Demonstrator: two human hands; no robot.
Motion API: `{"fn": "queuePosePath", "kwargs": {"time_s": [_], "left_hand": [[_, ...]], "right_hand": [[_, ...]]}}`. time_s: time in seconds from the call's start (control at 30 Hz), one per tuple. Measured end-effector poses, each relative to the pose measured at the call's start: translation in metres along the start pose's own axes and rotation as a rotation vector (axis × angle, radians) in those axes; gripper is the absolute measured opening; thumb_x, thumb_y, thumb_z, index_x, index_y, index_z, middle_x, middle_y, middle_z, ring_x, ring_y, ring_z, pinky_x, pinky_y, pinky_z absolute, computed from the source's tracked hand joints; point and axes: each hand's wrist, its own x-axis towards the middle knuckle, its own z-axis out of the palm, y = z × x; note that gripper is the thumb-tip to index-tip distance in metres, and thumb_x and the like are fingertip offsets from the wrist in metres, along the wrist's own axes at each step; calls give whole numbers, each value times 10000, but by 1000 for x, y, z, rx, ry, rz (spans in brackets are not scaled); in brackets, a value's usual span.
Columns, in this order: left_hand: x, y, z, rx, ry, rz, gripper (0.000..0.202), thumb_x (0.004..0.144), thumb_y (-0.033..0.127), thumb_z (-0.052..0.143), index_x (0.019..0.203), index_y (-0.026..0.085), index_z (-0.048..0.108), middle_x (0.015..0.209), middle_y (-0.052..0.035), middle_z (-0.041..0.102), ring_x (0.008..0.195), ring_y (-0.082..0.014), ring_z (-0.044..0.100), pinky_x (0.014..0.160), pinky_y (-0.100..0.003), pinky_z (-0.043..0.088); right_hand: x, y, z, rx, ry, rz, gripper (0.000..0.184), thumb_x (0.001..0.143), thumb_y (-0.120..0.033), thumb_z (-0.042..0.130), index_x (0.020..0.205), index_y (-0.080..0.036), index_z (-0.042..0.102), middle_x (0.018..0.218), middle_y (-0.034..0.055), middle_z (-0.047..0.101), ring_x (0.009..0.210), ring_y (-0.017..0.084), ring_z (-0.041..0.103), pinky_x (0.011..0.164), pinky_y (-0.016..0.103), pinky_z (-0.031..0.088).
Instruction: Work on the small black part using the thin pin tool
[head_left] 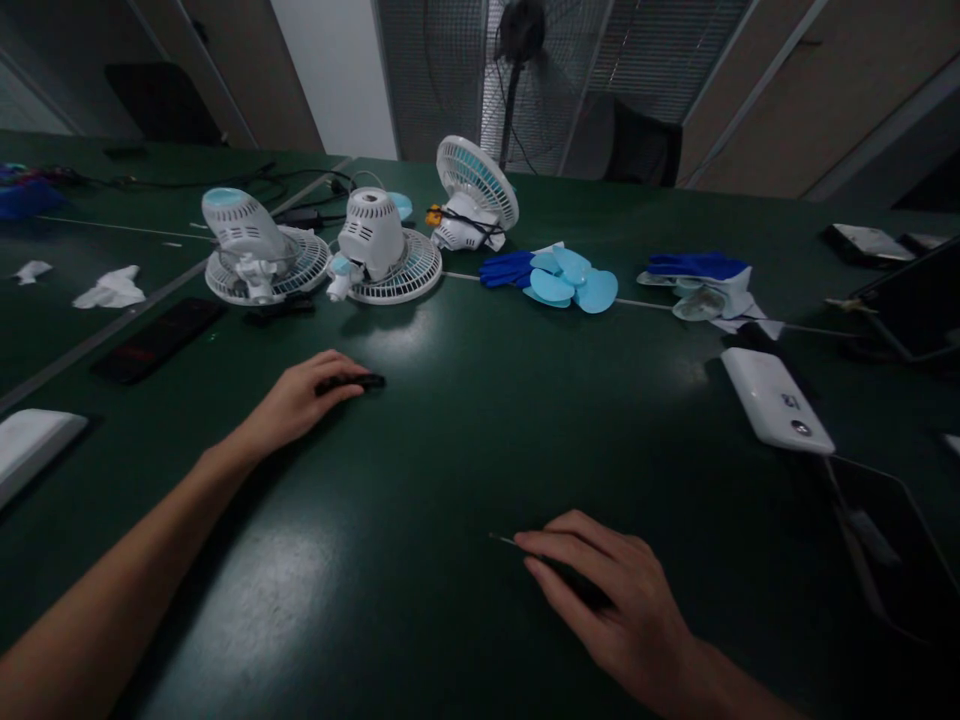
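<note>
My left hand rests on the green table with its fingers closed round a small, dark, elongated object, whose kind I cannot make out. One end of it sticks out past the fingertips. Nearer to me and on the right, my right hand pinches a screwdriver. Its thin metal shaft points left, and its dark handle is mostly covered by the fingers. Beyond my left hand lie two white fan parts, a left motor head and a middle one, each on a round grille.
A third small fan stands farther back. Light blue fan blades lie beside blue gloves. At right are another glove pair and a white device. A dark flat case lies left.
</note>
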Motion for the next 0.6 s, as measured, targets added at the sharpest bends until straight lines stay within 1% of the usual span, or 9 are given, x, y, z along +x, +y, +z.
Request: {"fn": "queuePosePath", "kwargs": {"time_s": [0.1, 0.2, 0.3, 0.4, 0.47, 0.53, 0.6], "left_hand": [[-4, -33, -25, 83, 93, -135, 515, 924, 617, 595, 1236, 221, 700, 1207, -74, 663, 1003, -233, 623, 901, -342, 509], [-11, -51, -39, 119, 141, -198, 609, 897, 671, 585, 1256, 190, 687, 1188, -70, 669, 965, -223, 604, 871, -331, 494], [-14, -57, -46, 125, 152, -222, 658, 880, 703, 578, 1259, 177, 687, 1189, -70, 673, 962, -222, 601, 873, -325, 488], [-16, -58, -51, 122, 135, -233, 664, 859, 704, 610, 1289, 203, 679, 1217, -63, 673, 977, -221, 616, 869, -314, 491], [-18, -59, -56, 125, 128, -250, 694, 816, 724, 652, 1289, 216, 681, 1215, -62, 678, 972, -225, 627, 849, -315, 500], [-21, -62, -61, 137, 134, -270, 715, 771, 762, 671, 1230, 216, 711, 1199, -65, 684, 958, -232, 635, 845, -328, 508], [-24, -64, -63, 148, 150, -276, 713, 754, 803, 650, 1140, 210, 740, 1173, -64, 691, 971, -237, 641, 889, -343, 508]], "right_hand": [[-1, 2, 0, 12, -9, 7, 235, 1013, -171, 612, 1211, -263, 698, 970, 14, 728, 778, 139, 721, 654, 273, 520], [-2, 3, 0, 17, -19, 8, 243, 1009, -163, 616, 1215, -265, 696, 972, 13, 725, 783, 138, 718, 661, 272, 520], [-1, 2, -1, 30, -17, 0, 240, 1006, -157, 620, 1209, -258, 698, 962, 13, 722, 780, 134, 712, 662, 265, 520], [-1, 2, -1, 36, -18, 5, 241, 1009, -159, 615, 1213, -257, 697, 968, 15, 723, 786, 136, 714, 664, 263, 523], [-1, 2, -1, 30, -16, 10, 241, 1016, -171, 607, 1221, -259, 697, 970, 17, 726, 782, 138, 717, 655, 262, 524], [-1, 2, -1, 21, -22, 16, 236, 1026, -186, 594, 1222, -259, 703, 966, 19, 731, 776, 138, 719, 644, 259, 526], [-1, 2, -1, 9, -24, 21, 229, 1033, -202, 585, 1215, -259, 712, 959, 21, 735, 770, 140, 720, 644, 259, 529]]}}
